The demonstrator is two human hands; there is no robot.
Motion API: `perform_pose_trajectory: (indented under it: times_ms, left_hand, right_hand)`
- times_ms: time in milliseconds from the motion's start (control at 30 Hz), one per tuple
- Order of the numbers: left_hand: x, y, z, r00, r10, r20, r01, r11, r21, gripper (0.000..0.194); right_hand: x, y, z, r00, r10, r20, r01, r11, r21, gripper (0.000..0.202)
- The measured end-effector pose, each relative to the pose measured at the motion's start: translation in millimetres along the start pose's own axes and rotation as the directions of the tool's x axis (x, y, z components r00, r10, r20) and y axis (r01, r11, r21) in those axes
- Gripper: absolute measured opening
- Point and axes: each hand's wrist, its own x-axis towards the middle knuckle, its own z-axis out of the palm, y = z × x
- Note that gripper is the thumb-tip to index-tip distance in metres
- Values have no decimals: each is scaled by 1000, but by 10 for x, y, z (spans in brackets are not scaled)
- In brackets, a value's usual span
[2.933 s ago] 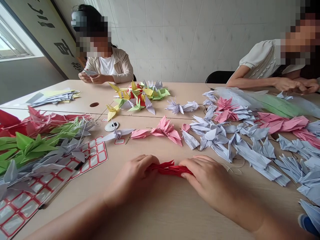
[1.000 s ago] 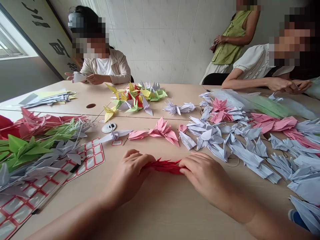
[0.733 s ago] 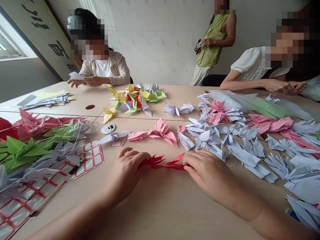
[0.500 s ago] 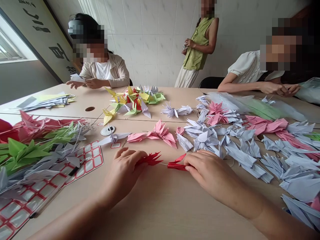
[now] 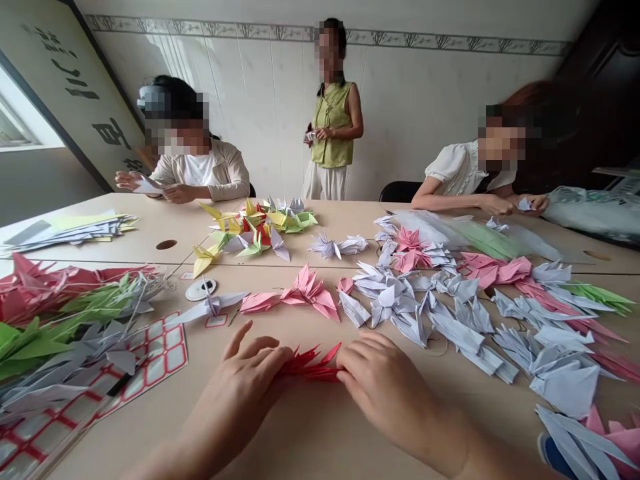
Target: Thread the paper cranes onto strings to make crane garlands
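Between my two hands lies a bunch of red folded paper cranes [image 5: 313, 363], pressed close together just above the table. My left hand [image 5: 250, 370] grips their left end with thumb and fingers; its outer fingers stick up. Around the right end, the fingers of my right hand [image 5: 383, 370] are closed, hiding part of the paper. No thread shows between the cranes. Just beyond my hands lie pink paper cranes [image 5: 307, 290] and a pale lilac crane [image 5: 213, 303].
White strung cranes [image 5: 400, 300] spread to the right. Green cranes [image 5: 35, 340] and a red-bordered label sheet [image 5: 167, 343] lie left. A white disc [image 5: 201, 288], colored cranes [image 5: 255, 223] and a paper stack [image 5: 75, 230] sit farther back. Two people sit opposite; another person [image 5: 335, 127] stands.
My right hand has brought its red crane left against the others, closing the gap where a thread showed. The view has tilted up, and the standing person now appears farther left.
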Motion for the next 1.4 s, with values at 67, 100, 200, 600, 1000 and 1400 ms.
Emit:
perform_pose_trajectory:
  times_ms: [67, 100, 200, 600, 1000, 1400]
  left_hand:
    - [-13, 9, -12, 1000, 6, -5, -5, 999, 49, 14]
    - [-21, 15, -15, 1000, 4, -6, -4, 998, 68, 15]
    - [-35, 49, -16, 1000, 0, 6, 0, 998, 70, 23]
    - [-4, 87, -21, 997, -27, 77, 35, 995, -96, 13]
    - [-24, 25, -23, 998, 0, 57, 12, 977, -212, 33]
    - [21, 29, -154, 958, -155, 242, 254, 849, -463, 38]
  right_hand:
    - [2, -9, 33, 1000, -6, -24, 6, 1000, 4, 17]
    - [3, -15, 45, 999, -7, -34, 7, 1000, 8, 17]
    - [1, -37, 78, 999, -17, -50, 19, 1000, 23, 17]
    - [-14, -48, -72, 995, 73, 73, -81, 991, 106, 24]
    - [-31, 47, -302, 988, 65, 142, -75, 995, 68, 29]
    - [-48, 256, -498, 952, 17, 307, -41, 997, 72, 26]
